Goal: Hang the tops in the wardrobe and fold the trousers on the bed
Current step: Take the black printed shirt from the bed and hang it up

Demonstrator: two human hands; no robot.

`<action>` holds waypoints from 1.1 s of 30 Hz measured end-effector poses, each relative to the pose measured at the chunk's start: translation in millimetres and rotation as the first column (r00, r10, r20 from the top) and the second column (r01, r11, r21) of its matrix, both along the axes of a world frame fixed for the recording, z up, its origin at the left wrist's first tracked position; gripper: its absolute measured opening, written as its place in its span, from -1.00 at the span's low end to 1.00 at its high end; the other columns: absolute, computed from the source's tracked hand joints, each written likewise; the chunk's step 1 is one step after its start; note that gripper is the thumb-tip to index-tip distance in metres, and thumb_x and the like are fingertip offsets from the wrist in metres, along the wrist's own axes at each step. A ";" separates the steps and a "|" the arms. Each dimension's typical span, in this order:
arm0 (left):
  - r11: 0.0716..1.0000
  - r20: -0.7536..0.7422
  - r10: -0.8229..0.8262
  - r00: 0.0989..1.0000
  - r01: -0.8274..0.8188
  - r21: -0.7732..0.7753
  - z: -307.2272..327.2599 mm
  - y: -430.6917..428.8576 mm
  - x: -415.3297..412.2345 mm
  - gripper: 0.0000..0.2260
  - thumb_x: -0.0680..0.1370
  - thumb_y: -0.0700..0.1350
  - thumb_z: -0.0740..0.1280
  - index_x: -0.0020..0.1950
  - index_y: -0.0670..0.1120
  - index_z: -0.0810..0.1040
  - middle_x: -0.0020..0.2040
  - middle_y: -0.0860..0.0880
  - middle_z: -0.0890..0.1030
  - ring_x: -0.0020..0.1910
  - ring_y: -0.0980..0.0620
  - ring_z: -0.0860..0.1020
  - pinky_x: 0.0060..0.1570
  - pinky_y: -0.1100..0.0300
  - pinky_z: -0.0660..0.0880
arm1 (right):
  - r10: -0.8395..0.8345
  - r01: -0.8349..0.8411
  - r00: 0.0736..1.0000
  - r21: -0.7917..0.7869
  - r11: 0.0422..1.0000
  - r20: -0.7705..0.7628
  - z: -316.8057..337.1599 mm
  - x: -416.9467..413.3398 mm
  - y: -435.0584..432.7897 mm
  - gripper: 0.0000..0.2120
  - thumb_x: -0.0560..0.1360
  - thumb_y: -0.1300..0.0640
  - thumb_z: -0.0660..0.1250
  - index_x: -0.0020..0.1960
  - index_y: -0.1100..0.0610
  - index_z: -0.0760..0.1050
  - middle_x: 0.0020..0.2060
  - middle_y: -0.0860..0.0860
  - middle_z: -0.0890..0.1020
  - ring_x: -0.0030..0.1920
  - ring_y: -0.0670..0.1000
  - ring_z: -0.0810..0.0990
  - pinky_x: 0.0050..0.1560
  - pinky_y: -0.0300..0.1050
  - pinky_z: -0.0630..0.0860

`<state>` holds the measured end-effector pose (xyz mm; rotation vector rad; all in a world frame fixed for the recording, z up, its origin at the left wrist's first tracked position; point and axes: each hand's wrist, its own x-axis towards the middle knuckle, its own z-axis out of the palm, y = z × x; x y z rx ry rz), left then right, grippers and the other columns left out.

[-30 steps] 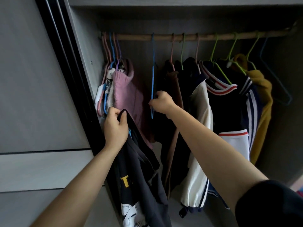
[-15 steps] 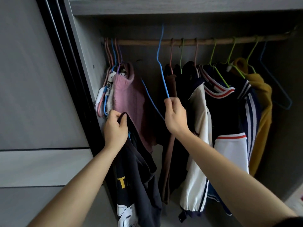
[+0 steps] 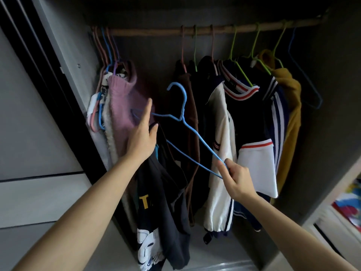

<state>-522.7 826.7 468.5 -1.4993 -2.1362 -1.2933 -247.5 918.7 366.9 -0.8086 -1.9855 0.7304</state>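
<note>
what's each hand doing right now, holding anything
Left hand: fingers straight, thumb clamps the dark top by its collar.
Right hand: pinches one end of the blue hanger.

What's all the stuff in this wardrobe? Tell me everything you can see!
rail: one, brown wood, across the top
hangers on the rail: several, pink, green and blue, most carrying clothes
pink top: one, pink, far left
brown garment: one, brown, mid-rail
jacket: one, white and navy with a red-striped collar, right of middle
hoodie: one, yellow, far right
blue hanger: one, blue, off the rail, between the hands
dark top: one, dark with yellow and white print, hanging from the left hand
left hand: holds the dark top
right hand: pinches the blue hanger's end
</note>
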 end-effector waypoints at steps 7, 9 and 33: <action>0.990 -0.081 -0.128 0.988 0.122 -0.075 -28.6 15.6 19.9 -0.80 0.63 -0.18 0.27 0.23 -0.09 0.58 -0.42 0.12 0.45 -0.45 0.07 0.43 -0.31 0.09 0.39 | -0.046 0.042 0.963 0.020 0.999 0.266 7.7 30.2 7.4 -0.53 0.60 -0.23 0.21 -0.29 0.10 0.34 -0.52 -0.02 0.39 -0.49 -0.06 0.36 -0.41 -0.08 0.30; 0.969 -0.134 -0.220 0.966 0.200 -0.148 -37.0 13.5 32.6 -0.81 0.60 -0.21 0.31 0.20 -0.11 0.60 -0.24 -0.02 0.61 -0.28 -0.09 0.57 -0.19 0.01 0.51 | -0.079 0.062 0.893 0.053 0.997 0.444 12.3 26.0 4.7 -0.71 0.57 -0.22 0.28 -0.11 -0.01 0.41 -0.45 -0.10 0.49 -0.40 -0.10 0.46 -0.35 -0.11 0.32; 0.945 -0.118 0.113 0.987 -0.143 -0.293 -98.1 5.3 18.1 -0.76 0.62 -0.05 0.30 -0.11 -0.19 0.60 -0.16 -0.22 0.62 -0.19 -0.31 0.57 -0.25 -0.07 0.47 | -0.010 0.063 0.944 -0.149 0.987 0.330 37.9 41.3 -15.7 -0.69 0.66 -0.02 0.20 -0.10 0.01 0.66 -0.53 0.03 0.44 -0.51 -0.01 0.39 -0.39 -0.10 0.37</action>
